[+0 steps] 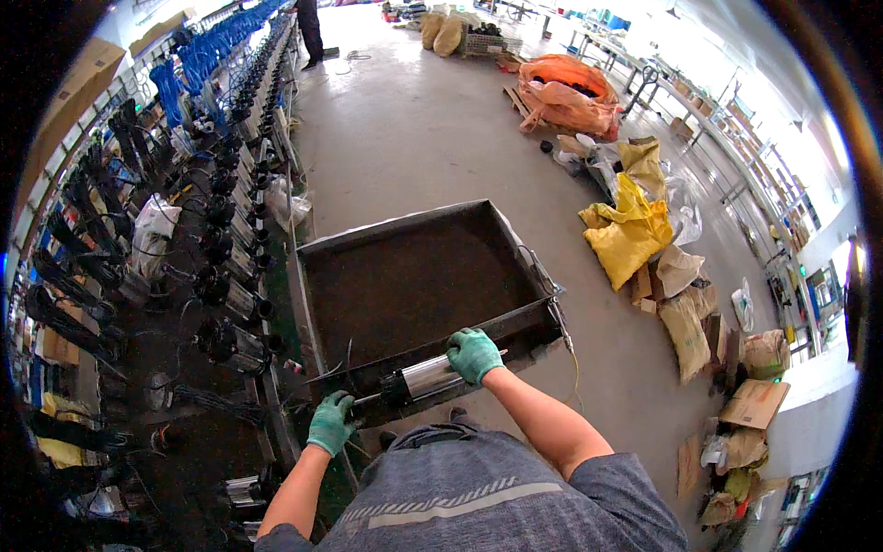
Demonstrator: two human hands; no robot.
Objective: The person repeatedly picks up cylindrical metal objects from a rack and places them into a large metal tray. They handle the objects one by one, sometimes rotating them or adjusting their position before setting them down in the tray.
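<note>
A silver cylindrical motor [430, 376] with a black end lies sideways along the near edge of a big metal trough [405, 221]. My right hand [475, 355], in a green glove, is closed over the cylinder's right end. At the other end, a thin pale rod or cable [368, 399] sticks out toward my left hand [331, 421]. The fingers of that hand, gloved in green too, curl at the rod's tip, and their grip is partly hidden. The trough is dark brown inside; whether that is liquid or a bare bottom I cannot tell.
Rows of similar motors [230, 299] with black cables stand close on the left. A yellow-tipped lead [572, 354] hangs from the trough's right corner. Yellow sacks [630, 235], cardboard and an orange bag [575, 101] line the right side. A person [310, 32] stands far back.
</note>
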